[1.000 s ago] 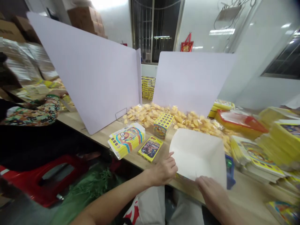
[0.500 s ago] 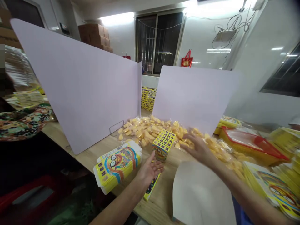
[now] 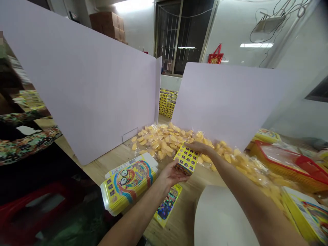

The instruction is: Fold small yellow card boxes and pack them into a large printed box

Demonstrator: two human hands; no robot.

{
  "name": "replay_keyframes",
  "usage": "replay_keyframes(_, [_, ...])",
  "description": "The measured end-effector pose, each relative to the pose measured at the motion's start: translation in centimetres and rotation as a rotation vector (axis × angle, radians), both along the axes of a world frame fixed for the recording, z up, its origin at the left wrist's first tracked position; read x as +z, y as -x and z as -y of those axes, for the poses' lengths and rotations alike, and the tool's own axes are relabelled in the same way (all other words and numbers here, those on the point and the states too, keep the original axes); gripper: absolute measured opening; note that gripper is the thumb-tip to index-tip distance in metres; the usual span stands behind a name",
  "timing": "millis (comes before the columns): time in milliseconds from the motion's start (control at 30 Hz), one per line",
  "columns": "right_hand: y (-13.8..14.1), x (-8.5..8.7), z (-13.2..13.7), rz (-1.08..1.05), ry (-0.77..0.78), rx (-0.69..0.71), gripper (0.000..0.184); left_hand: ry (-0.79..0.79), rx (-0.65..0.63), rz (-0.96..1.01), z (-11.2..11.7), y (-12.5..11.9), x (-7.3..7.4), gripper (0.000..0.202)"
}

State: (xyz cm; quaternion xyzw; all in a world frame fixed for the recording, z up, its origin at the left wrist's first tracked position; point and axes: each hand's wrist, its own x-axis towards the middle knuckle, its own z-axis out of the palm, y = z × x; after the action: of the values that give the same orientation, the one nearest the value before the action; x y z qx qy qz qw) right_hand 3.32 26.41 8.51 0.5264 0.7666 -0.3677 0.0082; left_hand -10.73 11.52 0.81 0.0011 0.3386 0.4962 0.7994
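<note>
A small yellow printed box [image 3: 187, 159] sits tilted above the wooden table [image 3: 107, 164], held between both my hands. My left hand [image 3: 172, 174] cups its near lower side with the fingers curled on it. My right hand [image 3: 198, 147] grips its far top edge. Just behind the box lies a heap of yellow snack packets [image 3: 164, 140] in clear wrap. A stack of flat yellow cartoon box blanks [image 3: 128, 182] lies left of my left arm. A small colourful card [image 3: 167, 205] lies under that arm. A white folded sheet [image 3: 217, 218] lies near the front edge.
Two white divider boards [image 3: 84, 89] stand on the table, left and behind. A red tray [image 3: 289, 164] and stacks of yellow packaging [image 3: 307, 208] are at the right. Another person's patterned sleeve [image 3: 25, 143] is at the far left, above a red stool [image 3: 30, 208]. Yellow boxes [image 3: 167, 102] are stacked beyond the dividers.
Both hands left the white sheet and reached forward. They closed on the small yellow box, which is now lifted and tilted. The camera view shifted forward and down.
</note>
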Motion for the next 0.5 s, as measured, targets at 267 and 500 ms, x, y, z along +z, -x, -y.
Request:
replay_keyframes(267, [-7.6,10.0,13.0,-0.38,-0.724,0.036,0.053,-0.547,0.285,-0.179,8.8,-6.3,9.0,0.048])
replay_keyframes(500, [-19.2,12.7,28.7,-0.385,-1.187,-0.053,0.041,-0.329,-0.029,0.184,19.1,-15.1,12.3,0.051])
